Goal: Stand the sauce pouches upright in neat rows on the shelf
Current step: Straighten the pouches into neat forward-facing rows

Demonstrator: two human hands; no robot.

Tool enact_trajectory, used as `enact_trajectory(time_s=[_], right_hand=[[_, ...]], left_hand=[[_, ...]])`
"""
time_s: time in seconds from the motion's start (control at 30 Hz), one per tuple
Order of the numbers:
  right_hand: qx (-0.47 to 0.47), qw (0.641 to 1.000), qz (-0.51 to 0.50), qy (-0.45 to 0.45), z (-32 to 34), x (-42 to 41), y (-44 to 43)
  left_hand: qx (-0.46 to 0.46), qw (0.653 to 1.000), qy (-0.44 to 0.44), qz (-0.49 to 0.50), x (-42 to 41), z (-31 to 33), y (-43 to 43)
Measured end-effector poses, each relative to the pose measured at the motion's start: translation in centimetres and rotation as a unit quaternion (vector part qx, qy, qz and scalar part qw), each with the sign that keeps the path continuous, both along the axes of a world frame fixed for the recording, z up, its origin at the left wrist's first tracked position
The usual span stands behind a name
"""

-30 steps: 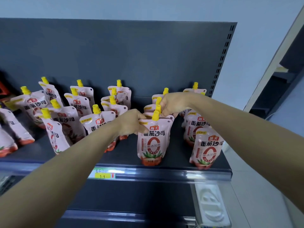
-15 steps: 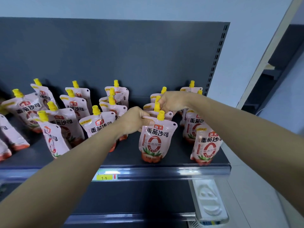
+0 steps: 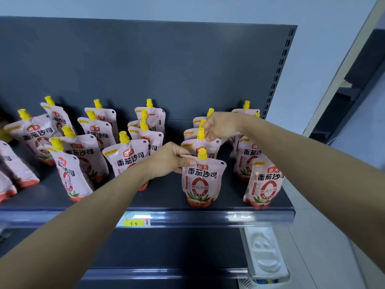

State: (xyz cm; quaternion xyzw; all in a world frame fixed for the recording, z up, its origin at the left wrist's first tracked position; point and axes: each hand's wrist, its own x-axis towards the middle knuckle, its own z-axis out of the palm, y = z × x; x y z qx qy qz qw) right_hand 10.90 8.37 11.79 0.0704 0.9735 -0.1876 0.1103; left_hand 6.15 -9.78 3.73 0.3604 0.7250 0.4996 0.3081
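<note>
Several pink sauce pouches with yellow caps stand in rows on the dark shelf [image 3: 166,197]. My left hand [image 3: 170,158] pinches the top left corner of the front pouch [image 3: 201,182], which stands upright near the shelf's front edge. My right hand [image 3: 220,126] pinches the top of the second pouch [image 3: 211,146] right behind it, next to its yellow cap. More pouches of that row stand behind, partly hidden by my right hand. Another upright pouch [image 3: 263,184] stands at the front right.
Left of my arms stand looser rows, with a tilted pouch [image 3: 69,174] at the front and leaning pouches [image 3: 14,165] at the far left. A yellow price tag [image 3: 134,222] sits on the shelf rail. A white plastic piece [image 3: 264,255] hangs below right.
My view has shifted slightly. Both hands stay on the same two pouches of the row; the front pouch stands a little straighter.
</note>
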Motion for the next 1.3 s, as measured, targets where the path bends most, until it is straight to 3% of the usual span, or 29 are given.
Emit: enact_trajectory(time_s=[0.57, 0.7, 0.8, 0.9, 1.0, 1.17, 1.3], right_hand=[[0.017, 1.000, 0.002, -0.002, -0.1, 0.9, -0.5], [-0.049, 0.999, -0.020, -0.008, 0.9, 1.0, 0.4], [-0.109, 0.992, -0.062, 0.024, 2.1, 0.9, 1.5], [-0.041, 0.990, -0.087, 0.102, 2.9, 0.5, 2.7], [0.044, 0.984, -0.097, 0.143, 3.2, -0.4, 4.0], [0.095, 0.987, -0.068, 0.109, 2.9, -3.3, 5.0], [0.112, 0.993, -0.027, 0.038, 1.7, -6.4, 5.6]], left_hand=[[-0.062, 0.995, 0.070, -0.026, 0.6, 1.9, -0.6], [-0.063, 0.995, 0.058, -0.060, 0.4, 3.8, -1.6], [-0.007, 0.997, 0.076, 0.002, -0.6, 4.9, -1.5], [0.024, 0.986, 0.141, 0.088, -2.0, 5.4, -0.5], [0.009, 0.976, 0.191, 0.107, -3.0, 5.7, 1.1], [-0.097, 0.961, 0.241, 0.100, -4.7, 5.2, 3.7], [-0.125, 0.965, 0.221, 0.064, -5.9, 4.5, 5.5]])
